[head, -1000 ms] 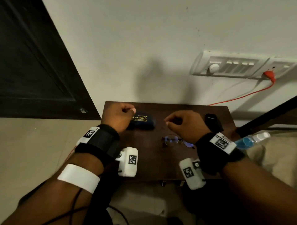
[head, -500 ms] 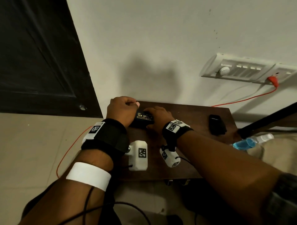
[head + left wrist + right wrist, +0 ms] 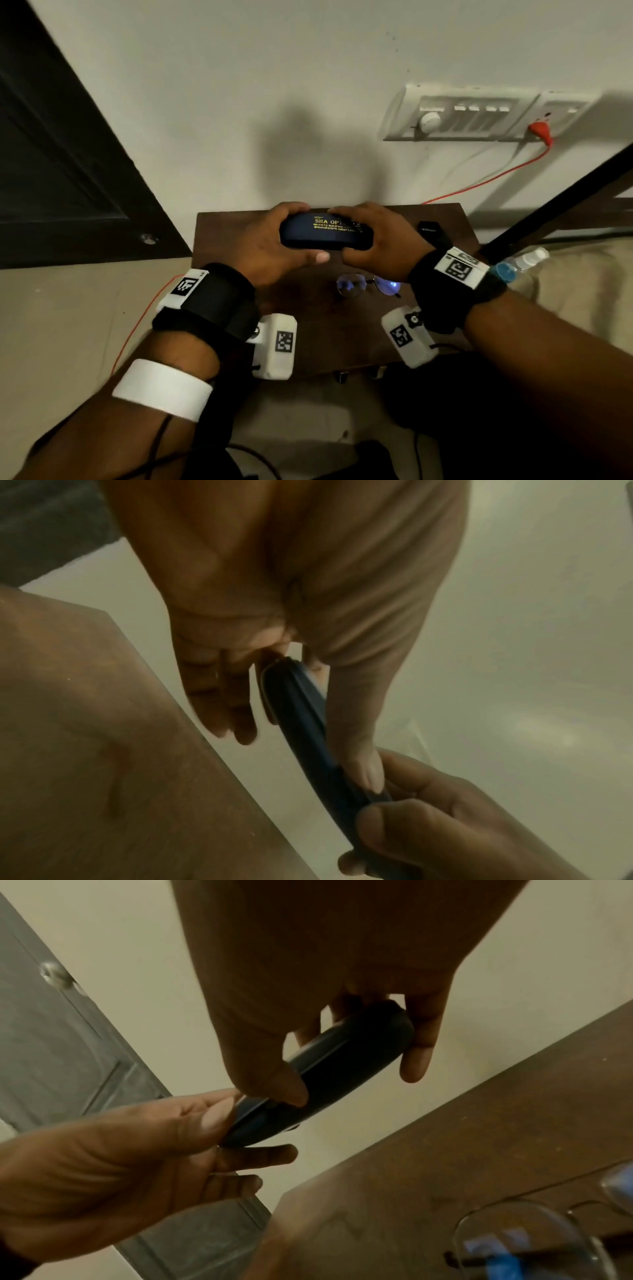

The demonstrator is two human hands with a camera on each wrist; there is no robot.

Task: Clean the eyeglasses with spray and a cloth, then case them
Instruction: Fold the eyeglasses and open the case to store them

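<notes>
— Where's the case right now?

— I've got the dark navy hard-shell eyeglass case with gold lettering (image 3: 326,232) lifted off the dark brown wooden side table (image 3: 236,222), above its back edge, near the wall. My left hand (image 3: 270,245) is wrapped round its left end, thumb along the front seam, and my right hand (image 3: 378,240) grips the right end the same way. It's shut; I can see no gap at the seam from either wrist view.

— And which way does it lie?

— Long axis runs left to right, roughly parallel to the table's back edge, lettered lid facing up toward me, and the seam facing me where my thumbs (image 3: 321,257) sit. The hinge side I judge to be away from me, though I can't see it.

— What worries you?

— Two things. If the lid springs open suddenly, I could lose hold of one end and drop it straight onto the thin-rimmed round eyeglasses (image 3: 368,284), which lie lenses-down-ish on the table just below my hands, toward the front edge. Also, the order: the clear spray bottle with blue liquid (image 3: 520,265) lies off the table's right edge on beige fabric, and I see no cloth. It may be inside the case.

— And the small black box (image 3: 433,233)?

— At the back right corner, apart from everything.
</notes>
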